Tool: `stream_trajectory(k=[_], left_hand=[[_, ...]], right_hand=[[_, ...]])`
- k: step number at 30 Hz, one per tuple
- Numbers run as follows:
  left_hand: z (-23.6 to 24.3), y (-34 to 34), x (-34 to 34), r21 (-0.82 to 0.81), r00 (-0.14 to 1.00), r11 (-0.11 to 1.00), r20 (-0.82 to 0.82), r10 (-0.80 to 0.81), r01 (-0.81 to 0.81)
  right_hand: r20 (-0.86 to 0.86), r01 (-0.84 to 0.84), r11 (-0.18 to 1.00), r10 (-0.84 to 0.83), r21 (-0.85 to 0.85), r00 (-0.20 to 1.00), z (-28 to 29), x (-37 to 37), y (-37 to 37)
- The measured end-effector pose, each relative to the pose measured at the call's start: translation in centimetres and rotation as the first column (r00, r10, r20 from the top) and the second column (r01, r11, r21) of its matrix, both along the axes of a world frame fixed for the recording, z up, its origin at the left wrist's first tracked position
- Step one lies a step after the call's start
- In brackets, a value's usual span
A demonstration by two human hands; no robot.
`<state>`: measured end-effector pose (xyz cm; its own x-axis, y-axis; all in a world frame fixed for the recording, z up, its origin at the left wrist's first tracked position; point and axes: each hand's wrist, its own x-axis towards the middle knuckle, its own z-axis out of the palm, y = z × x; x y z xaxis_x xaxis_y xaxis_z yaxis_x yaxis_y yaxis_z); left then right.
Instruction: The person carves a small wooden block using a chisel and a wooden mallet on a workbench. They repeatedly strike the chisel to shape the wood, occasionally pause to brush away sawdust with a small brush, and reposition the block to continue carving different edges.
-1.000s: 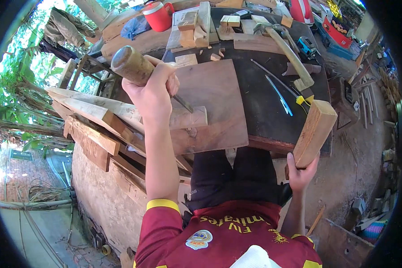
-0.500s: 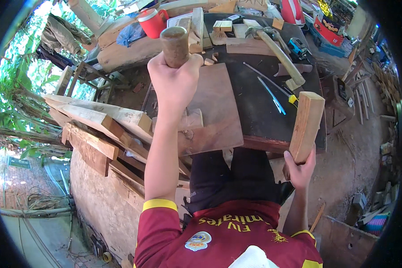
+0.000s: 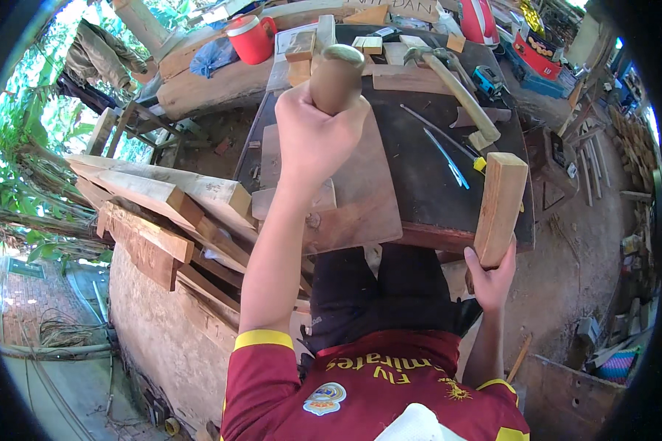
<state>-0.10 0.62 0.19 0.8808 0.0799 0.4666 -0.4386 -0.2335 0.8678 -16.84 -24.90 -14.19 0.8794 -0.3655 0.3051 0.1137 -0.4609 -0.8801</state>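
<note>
My left hand [image 3: 316, 132] grips the upright round wooden handle [image 3: 334, 77] of a chisel over a flat brown board [image 3: 360, 187]; the blade is hidden behind my hand. A small pale wood piece [image 3: 317, 198] lies on the board beneath, partly covered by my forearm; I cannot see whether the tool touches it. At the lower right of the bench, my right hand [image 3: 492, 275] holds a long rectangular wood block [image 3: 498, 206] upright by its lower end.
The dark bench [image 3: 441, 213] bears a hammer [image 3: 456, 95], pens [image 3: 445, 158] and offcuts [image 3: 412, 77]. A red mug [image 3: 248, 38] and blue bag [image 3: 209, 61] stand behind. Planks [image 3: 154, 191] are stacked at left; a tool crate [image 3: 538, 59] sits at back right.
My left hand has moved rightward and upward with the handle, which now stands more upright, hiding the blade seen earlier. The block in my right hand has shifted slightly left and stands more upright.
</note>
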Motion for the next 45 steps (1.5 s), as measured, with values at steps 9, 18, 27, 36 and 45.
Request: stream_trajectory(k=[9, 18, 27, 36, 45], left_hand=[[-0.8, -1.3, 0.0, 0.072, 0.996, 0.997, 0.074, -0.044, 0.038], [-0.7, -1.5, 0.3, 0.130, 0.999, 0.991, 0.028, -0.032, 0.028], [-1.1, -1.6, 0.5, 0.120, 0.993, 0.993, 0.118, -0.002, -0.012], [-1.6, -2.0, 0.4, 0.239, 0.995, 0.970, 0.101, 0.019, -0.043], [-3.2, -1.9, 0.5, 0.447, 0.995, 0.891, 0.091, 0.043, -0.080]], right_hand=[[-0.014, -0.054, 0.998, 0.054, 0.013, 0.998, 0.4, 0.0, -1.1], [0.307, 0.388, 0.899, -0.318, -0.202, 0.897, 9.6, 2.9, -7.8], [0.549, 0.163, 0.976, -0.218, 0.147, 0.807, 18.8, 11.6, -12.8], [0.289, 0.110, 0.813, 0.074, -0.572, 0.954, 17.5, 13.0, -4.7], [0.124, 0.005, 0.612, 0.152, -0.791, 0.981, 13.3, 11.6, -0.5]])
